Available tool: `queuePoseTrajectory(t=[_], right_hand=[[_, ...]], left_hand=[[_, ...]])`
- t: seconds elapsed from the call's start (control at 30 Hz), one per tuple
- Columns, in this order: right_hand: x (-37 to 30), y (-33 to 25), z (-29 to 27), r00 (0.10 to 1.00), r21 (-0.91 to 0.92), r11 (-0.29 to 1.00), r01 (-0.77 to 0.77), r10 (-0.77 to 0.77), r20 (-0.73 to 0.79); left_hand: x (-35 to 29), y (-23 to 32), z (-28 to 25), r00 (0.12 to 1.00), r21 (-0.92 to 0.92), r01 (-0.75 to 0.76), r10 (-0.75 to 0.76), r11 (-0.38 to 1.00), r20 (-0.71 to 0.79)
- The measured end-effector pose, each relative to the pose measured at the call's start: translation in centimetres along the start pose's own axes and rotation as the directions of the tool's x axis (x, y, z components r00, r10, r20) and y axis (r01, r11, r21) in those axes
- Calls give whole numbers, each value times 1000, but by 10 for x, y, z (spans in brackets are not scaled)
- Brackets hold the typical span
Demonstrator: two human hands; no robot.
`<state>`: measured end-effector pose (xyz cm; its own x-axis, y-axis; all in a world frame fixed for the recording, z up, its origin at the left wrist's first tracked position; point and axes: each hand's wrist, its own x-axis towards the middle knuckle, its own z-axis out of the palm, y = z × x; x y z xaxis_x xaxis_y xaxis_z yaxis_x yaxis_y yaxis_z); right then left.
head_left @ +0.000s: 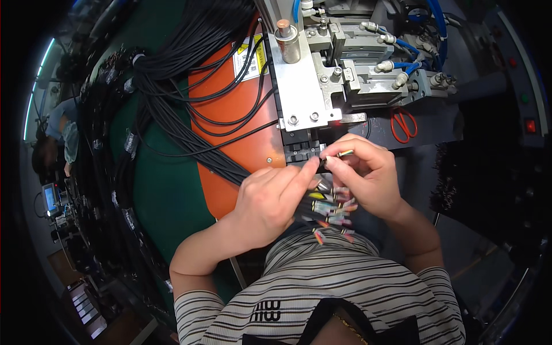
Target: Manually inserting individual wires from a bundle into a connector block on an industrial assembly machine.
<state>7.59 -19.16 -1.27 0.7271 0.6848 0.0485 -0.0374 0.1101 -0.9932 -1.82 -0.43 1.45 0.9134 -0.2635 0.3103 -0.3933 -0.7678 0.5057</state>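
Note:
My right hand [371, 178] pinches the stripped end of a black cable between thumb and fingers, and its thin coloured wires [345, 153] stick out past the fingertips. From the other side my left hand [269, 198] is closed, its index finger stretched to the same cable just in front of the machine's small dark metal fixture [303, 152]. What its curled fingers and thumb do underneath is hidden. Below and between my hands hang several blurred cable ends [330, 210] with coloured wires. They belong to the bundle of black cables [213, 155] that runs in under my left hand.
A silver plate [299, 95] with bolts and a cylinder [287, 43] overhangs the fixture. Pneumatic clamps with blue hoses [411, 72] stand behind. Red-handled scissors [403, 125] lie at the right. An orange cover [247, 149] and green surface [164, 195] lie left. Another person [63, 126] is far left.

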Motion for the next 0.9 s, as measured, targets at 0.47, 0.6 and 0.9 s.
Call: queuePoseTrajectory(t=[0.47, 0.6, 0.9], right_hand=[[7, 14, -3, 974, 31, 977, 212, -214, 70], [-1, 16, 12, 996, 83, 994, 64, -59, -63], [-4, 19, 13, 890, -401, 824, 400, -454, -46]], left_hand=[[11, -8, -17, 984, -365, 140, -88, 920, 155], [12, 9, 1, 996, 73, 78, -81, 994, 44], [12, -1, 7, 998, 3, 3, -3, 1000, -62]])
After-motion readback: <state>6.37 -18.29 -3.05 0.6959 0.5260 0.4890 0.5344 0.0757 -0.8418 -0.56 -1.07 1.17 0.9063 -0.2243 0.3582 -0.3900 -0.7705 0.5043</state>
